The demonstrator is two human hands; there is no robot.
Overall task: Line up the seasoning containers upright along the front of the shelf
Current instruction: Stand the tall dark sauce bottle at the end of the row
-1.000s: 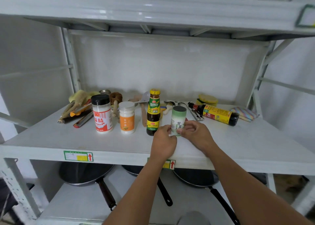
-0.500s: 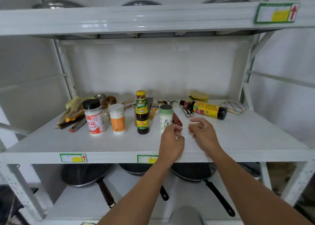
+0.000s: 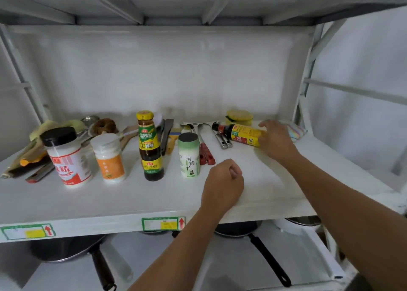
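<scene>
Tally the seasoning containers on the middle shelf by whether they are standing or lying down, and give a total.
Standing: 4 (black-lid jar, orange-label shaker, yellow-cap sauce bottle, green salt tube)
Lying down: 1 (yellow-label bottle, right hand reaching it)
Total: 5

Your right hand point(image 3: 275, 141) covers the base end of the lying sauce bottle point(image 3: 240, 134); grip contact unreadable. Pans point(image 3: 66, 250) below: rims hidden behind the shelf point(image 3: 88, 222) edge. Back utensils point(image 3: 35, 152) overlap, indistinct.

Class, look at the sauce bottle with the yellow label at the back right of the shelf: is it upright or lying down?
Lying down. The yellow-labelled sauce bottle rests on its side, cap pointing left, with the right hand on it.
</scene>
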